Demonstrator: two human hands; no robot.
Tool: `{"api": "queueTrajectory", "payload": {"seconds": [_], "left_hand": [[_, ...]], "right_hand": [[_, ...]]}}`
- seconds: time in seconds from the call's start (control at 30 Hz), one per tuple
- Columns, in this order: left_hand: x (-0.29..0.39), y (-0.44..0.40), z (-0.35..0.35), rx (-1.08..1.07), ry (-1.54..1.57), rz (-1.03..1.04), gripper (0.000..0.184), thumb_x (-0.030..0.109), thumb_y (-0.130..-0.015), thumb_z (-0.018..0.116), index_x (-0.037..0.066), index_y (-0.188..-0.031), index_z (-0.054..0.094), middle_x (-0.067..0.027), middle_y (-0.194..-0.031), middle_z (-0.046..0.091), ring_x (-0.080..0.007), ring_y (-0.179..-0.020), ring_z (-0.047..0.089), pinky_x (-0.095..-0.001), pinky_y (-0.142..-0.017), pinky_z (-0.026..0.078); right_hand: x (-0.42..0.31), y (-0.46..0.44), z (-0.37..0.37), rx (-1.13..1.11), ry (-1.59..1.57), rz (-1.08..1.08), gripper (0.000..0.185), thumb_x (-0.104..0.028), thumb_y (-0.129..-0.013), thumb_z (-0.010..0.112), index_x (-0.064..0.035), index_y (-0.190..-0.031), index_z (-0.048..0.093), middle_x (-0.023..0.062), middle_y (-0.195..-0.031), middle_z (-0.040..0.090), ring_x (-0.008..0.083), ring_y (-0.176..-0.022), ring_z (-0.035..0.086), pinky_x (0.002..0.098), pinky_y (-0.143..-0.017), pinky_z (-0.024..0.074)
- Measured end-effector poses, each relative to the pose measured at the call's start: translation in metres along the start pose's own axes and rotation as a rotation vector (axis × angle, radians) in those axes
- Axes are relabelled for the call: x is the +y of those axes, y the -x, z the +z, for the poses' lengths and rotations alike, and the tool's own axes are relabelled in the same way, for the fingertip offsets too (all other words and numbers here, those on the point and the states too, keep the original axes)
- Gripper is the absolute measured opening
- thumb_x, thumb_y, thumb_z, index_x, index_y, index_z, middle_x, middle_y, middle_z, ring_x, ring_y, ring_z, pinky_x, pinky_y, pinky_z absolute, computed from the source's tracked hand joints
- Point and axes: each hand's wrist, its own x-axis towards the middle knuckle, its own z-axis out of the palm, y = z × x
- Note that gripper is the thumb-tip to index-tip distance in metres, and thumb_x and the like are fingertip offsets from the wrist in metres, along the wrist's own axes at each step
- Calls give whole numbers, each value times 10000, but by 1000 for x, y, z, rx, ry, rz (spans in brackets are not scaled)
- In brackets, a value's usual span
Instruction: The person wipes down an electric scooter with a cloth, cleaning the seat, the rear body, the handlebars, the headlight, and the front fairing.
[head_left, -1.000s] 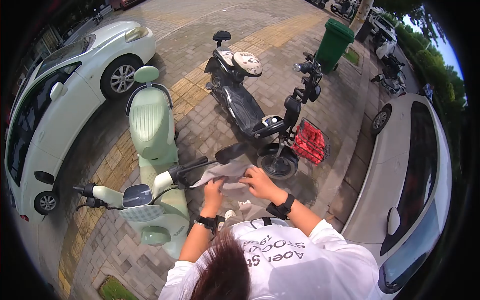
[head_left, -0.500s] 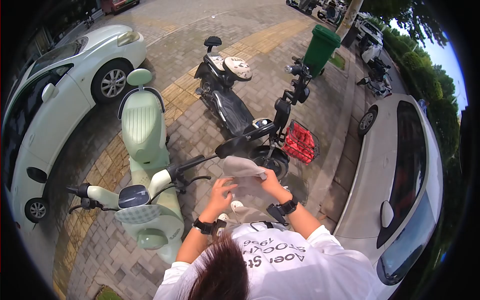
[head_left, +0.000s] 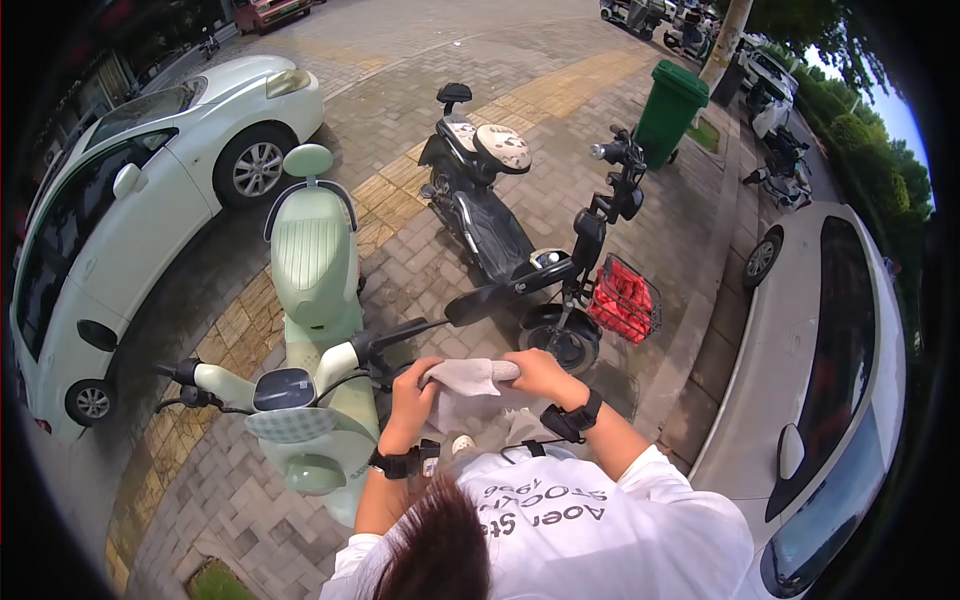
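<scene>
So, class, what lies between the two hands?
In the head view, a pale cloth lies between the left hand and the right hand, gripped by both.

We count one pale green scooter (head_left: 315, 255) and, right of it in our view, one black scooter (head_left: 490, 235), one green bin (head_left: 676, 112), one tree trunk (head_left: 726, 48), one cloth (head_left: 465, 378) and two hands, one left hand (head_left: 411, 393) and one right hand (head_left: 540, 374). We count three cars around that scooter: one white car (head_left: 160, 200) to its left, one silver car (head_left: 760, 380) well to its right, one red car (head_left: 270, 12) far beyond.
</scene>
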Motion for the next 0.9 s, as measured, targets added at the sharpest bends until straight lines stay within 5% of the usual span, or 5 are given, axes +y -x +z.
{"api": "queueTrajectory", "payload": {"seconds": [0.13, 0.3, 0.6, 0.73, 0.9], "left_hand": [[18, -6, -10, 120, -115, 156, 281, -59, -604, 572, -3, -879, 578, -108, -727, 575, -200, -675, 564, -254, -647, 441], [26, -45, 20, 469, 30, 196, 242, -123, -624, 495, 2, -831, 496, -100, -886, 525, -204, -808, 540, -253, -745, 411], [28, -80, 68, 209, -585, 325, 518, 16, -671, 593, 47, -1171, 459, -168, -1243, 345, -366, -1198, 288, -485, -975, 225], [-3, -59, 68, 244, -571, 247, 583, -60, -611, 598, 33, -1165, 444, -175, -1243, 357, -376, -1179, 317, -470, -979, 250], [19, -49, 61, 335, -528, 165, 486, -102, -579, 604, 6, -1041, 497, -172, -1106, 467, -351, -1009, 470, -382, -842, 403]], "right_hand": [[22, -9, -7, 459, -146, -121, 215, -92, -605, 616, -86, -820, 618, 98, -793, 609, 289, -765, 566, 359, -650, 460], [10, -42, -28, 882, -405, -344, 315, 55, -566, 511, -70, -844, 587, 96, -874, 544, 279, -692, 562, 316, -563, 451], [38, -89, 0, 761, -324, -576, 439, 29, -515, 592, -95, -932, 537, 117, -855, 523, 312, -732, 535, 365, -582, 442], [68, -89, 32, 523, -447, -283, 359, 34, -570, 597, -71, -892, 479, 170, -862, 508, 347, -780, 532, 395, -607, 435], [60, -77, 21, 583, -547, -344, 322, -6, -610, 643, -51, -847, 429, 146, -722, 524, 347, -635, 543, 353, -557, 430]]}}
